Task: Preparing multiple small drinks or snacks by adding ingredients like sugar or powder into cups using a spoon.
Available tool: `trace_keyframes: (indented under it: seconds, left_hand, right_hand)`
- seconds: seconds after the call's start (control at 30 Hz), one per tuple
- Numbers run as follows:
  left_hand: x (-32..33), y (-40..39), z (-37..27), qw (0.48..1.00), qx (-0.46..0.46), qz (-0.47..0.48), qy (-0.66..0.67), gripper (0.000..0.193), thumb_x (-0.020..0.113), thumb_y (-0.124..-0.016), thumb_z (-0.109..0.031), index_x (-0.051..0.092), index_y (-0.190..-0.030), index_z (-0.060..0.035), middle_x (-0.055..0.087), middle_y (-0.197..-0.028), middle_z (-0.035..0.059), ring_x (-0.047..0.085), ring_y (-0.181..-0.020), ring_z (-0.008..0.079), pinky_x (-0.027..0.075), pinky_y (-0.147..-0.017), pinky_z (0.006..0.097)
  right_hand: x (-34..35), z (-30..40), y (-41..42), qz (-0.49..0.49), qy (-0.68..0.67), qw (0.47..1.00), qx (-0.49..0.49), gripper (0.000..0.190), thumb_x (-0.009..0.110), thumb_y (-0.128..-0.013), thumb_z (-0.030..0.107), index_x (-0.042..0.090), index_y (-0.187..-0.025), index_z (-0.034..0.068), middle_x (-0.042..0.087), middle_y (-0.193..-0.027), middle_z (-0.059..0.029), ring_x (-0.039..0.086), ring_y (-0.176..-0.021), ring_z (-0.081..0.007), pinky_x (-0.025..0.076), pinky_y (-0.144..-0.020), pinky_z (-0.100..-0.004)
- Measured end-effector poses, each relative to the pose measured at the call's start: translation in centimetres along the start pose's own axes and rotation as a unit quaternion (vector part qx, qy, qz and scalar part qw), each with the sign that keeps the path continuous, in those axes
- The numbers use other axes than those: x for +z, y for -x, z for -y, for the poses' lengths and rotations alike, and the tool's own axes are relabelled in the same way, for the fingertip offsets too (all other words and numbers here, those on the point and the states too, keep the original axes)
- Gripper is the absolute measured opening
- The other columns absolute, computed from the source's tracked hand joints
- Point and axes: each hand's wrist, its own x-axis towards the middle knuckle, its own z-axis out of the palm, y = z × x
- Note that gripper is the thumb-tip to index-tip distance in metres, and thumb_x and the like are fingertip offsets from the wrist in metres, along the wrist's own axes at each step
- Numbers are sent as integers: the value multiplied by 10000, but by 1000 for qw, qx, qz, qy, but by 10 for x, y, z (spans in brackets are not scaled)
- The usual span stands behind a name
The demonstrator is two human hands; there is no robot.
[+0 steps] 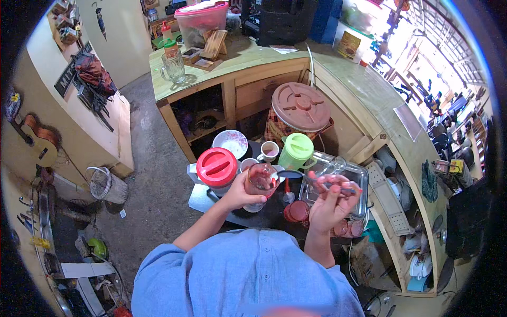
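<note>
My left hand is closed around a clear glass whose inside shows red and whitish contents that I cannot identify. In my right hand is the handle of a spoon; its dark bowl lies at the glass's rim. Just left of the glass stands a jug with a red lid. Beyond the hands are a green lidded pitcher, a white cup with brownish contents and a white patterned bowl. Under my right wrist area, red-topped jars stand close by.
A clear rectangular tray holding glassware lies at the right. Behind the low table stands a large bucket with a brown lid. A wooden counter curves around, carrying a glass mug. A waste bin stands on the floor at left.
</note>
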Motion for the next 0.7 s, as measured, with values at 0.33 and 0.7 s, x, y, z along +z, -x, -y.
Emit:
trace_keyframes:
  seconds: [0.33, 0.7]
  left_hand:
    - [9, 7, -18, 989, -4, 67, -132, 936, 889, -592, -383, 463, -1327, 12, 562, -1265, 91, 537, -1176, 170, 426, -1005, 337]
    - [20, 10, -14, 995, -19, 90, -26, 785, 841, -652, -247, 491, -1308, 6, 592, -1136, 71, 589, -955, 132, 477, -872, 301]
  right_hand:
    - [5, -12, 5, 302, -11, 949, 93, 39, 535, -933, -21, 570, -931, -5, 675, -888, -181, 681, -871, -301, 522, -899, -535]
    - [-14, -4, -8, 101, -110, 985, 92, 19, 511, -968, 32, 524, -955, 27, 658, -849, -160, 672, -788, -290, 564, -794, -514]
